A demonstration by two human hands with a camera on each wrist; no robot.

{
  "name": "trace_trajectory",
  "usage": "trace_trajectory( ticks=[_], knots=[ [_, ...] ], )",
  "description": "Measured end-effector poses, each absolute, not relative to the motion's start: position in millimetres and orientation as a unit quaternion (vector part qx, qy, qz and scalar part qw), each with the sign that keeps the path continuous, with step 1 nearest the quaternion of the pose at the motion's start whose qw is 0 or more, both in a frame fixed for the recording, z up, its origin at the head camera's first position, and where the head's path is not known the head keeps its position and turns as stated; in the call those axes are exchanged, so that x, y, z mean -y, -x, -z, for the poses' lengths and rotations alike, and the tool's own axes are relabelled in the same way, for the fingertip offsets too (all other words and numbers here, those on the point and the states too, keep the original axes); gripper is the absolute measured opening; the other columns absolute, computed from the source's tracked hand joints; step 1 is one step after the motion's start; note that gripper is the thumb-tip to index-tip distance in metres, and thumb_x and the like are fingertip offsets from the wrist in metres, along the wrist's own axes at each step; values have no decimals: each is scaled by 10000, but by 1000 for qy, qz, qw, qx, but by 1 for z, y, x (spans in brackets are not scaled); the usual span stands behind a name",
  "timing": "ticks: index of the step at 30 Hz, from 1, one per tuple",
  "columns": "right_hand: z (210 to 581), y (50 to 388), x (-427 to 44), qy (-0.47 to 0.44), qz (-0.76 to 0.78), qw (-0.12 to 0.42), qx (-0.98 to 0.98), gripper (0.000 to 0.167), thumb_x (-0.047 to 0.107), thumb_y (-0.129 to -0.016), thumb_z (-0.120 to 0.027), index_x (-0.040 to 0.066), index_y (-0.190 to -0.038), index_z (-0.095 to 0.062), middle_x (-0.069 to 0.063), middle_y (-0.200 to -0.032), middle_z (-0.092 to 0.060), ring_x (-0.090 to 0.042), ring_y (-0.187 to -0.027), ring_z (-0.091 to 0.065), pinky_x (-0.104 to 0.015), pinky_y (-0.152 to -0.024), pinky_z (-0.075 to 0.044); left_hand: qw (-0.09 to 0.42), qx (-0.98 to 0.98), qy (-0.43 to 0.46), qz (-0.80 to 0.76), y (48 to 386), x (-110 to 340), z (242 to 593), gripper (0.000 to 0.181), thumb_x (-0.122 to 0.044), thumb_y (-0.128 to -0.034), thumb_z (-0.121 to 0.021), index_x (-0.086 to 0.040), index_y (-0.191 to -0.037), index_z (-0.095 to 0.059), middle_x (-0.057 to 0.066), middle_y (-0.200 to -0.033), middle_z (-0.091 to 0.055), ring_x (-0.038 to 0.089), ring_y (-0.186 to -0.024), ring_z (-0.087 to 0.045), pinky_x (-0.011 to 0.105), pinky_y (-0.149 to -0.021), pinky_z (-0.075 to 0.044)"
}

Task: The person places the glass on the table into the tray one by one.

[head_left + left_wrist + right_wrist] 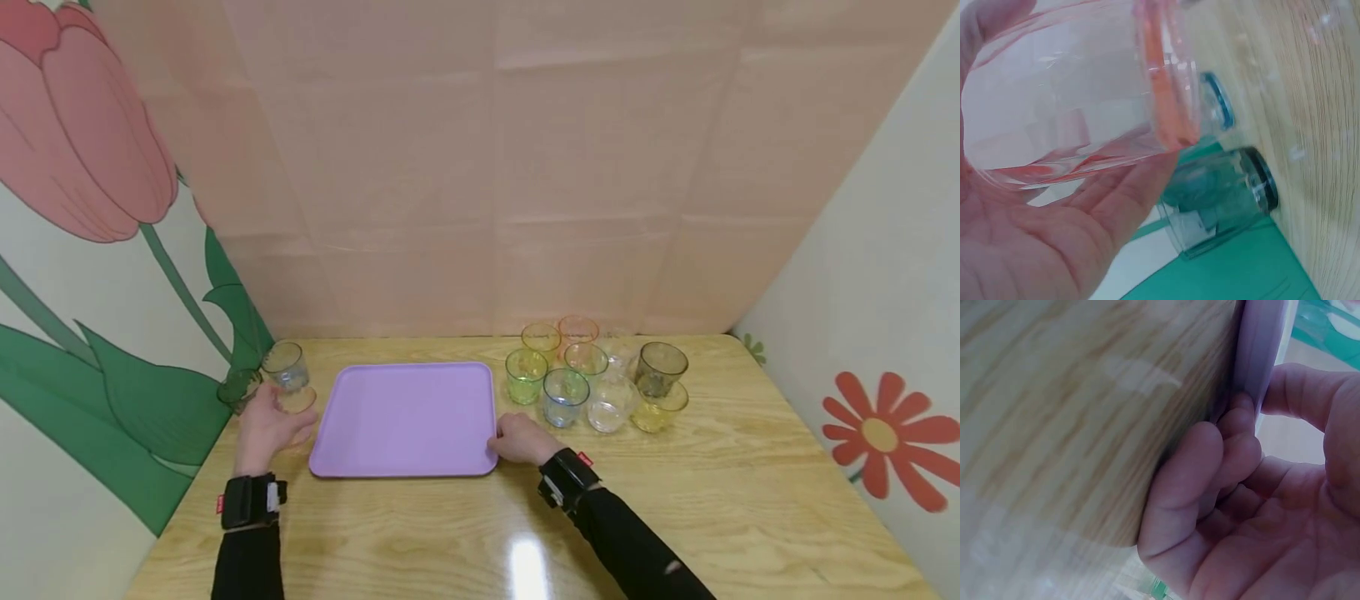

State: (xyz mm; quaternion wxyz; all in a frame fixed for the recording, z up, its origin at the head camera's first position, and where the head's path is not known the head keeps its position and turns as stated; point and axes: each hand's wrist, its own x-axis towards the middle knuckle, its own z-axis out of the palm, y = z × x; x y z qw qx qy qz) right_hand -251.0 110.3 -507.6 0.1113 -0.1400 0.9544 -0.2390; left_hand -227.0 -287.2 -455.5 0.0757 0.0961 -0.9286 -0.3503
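My left hand (264, 427) curls its thumb and fingers around a clear glass with a pink-orange tint (1066, 94), at the left side of the table. Just beyond it stand a glass with a dark rim (285, 367) and a green-tinted glass (237, 390), the latter partly behind the hand. At the lower right edge of a flat purple tray (408, 421), my right hand (522, 439) pinches the rim (1260, 347); its thumb lies on one side and curled fingers on the other. The tray lies on the table.
Several tinted and clear glasses, among them a green one (526, 382) and a blue one (565, 404), cluster right of the tray. A dark glass (660, 367) and a yellow one (658, 412) are at the cluster's right. A pink covering (465, 183) backs the wooden table (420, 533).
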Motion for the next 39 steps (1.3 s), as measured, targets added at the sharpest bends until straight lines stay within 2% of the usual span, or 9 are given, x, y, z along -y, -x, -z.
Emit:
trace_trajectory(
  ticks=[3, 7, 13, 18, 27, 34, 39],
  knots=[
    [507, 252, -110, 141, 242, 110, -954, 229, 171, -793, -659, 116, -584, -584, 28, -570, -520, -136, -533, -452, -252, -489, -332, 92, 921, -96, 365, 229, 283, 457, 814, -436, -783, -774, 47, -1331, -416, 232, -1093, -569, 327, -946, -592, 339, -741, -444],
    [505, 251, -112, 145, 248, 113, -951, 238, 166, -795, -650, 111, -574, -580, 28, -560, -513, -138, -528, -447, -252, -490, -331, 101, 905, -103, 400, 232, 276, 460, 870, -509, -758, -784, 35, -1330, -419, 224, -1123, -566, 313, -971, -597, 324, -758, -505],
    [501, 250, -113, 153, 251, 117, -949, 216, 166, -807, -629, 113, -600, -591, 27, -580, -537, -131, -539, -463, -247, -501, -355, 107, 884, -97, 445, 240, 268, 463, 976, -414, -744, -831, 54, -1433, -320, 256, -1236, -515, 368, -1101, -537, 426, -828, -552],
    [504, 250, -111, 145, 248, 119, -950, 202, 173, -819, -644, 111, -630, -609, 15, -614, -564, -140, -570, -484, -263, -527, -376, 106, 890, -85, 435, 250, 265, 467, 893, -330, -741, -844, 78, -1386, -379, 286, -1298, -505, 407, -1165, -513, 507, -944, -486],
    [506, 248, -110, 146, 240, 105, -954, 197, 177, -826, -655, 113, -645, -614, 13, -620, -562, -144, -573, -484, -269, -522, -374, 84, 893, -38, 440, 269, 252, 468, 838, -278, -724, -848, 9, -1381, -415, 310, -1337, -471, 426, -1208, -513, 519, -949, -476],
    [509, 247, -111, 152, 237, 103, -954, 254, 190, -851, -645, 116, -612, -599, 21, -592, -543, -140, -550, -473, -264, -507, -358, 26, 882, -42, 469, 285, 250, 464, 839, -238, -758, -825, 9, -1410, -358, 282, -1354, -481, 433, -1271, -457, 536, -1016, -429],
    [511, 246, -111, 156, 243, 96, -952, 280, 197, -862, -635, 119, -596, -591, 25, -570, -527, -145, -528, -465, -265, -491, -346, 6, 859, -39, 511, 293, 249, 465, 883, -240, -757, -840, 15, -1427, -324, 282, -1357, -477, 415, -1258, -480, 509, -1027, -439]
  ],
)
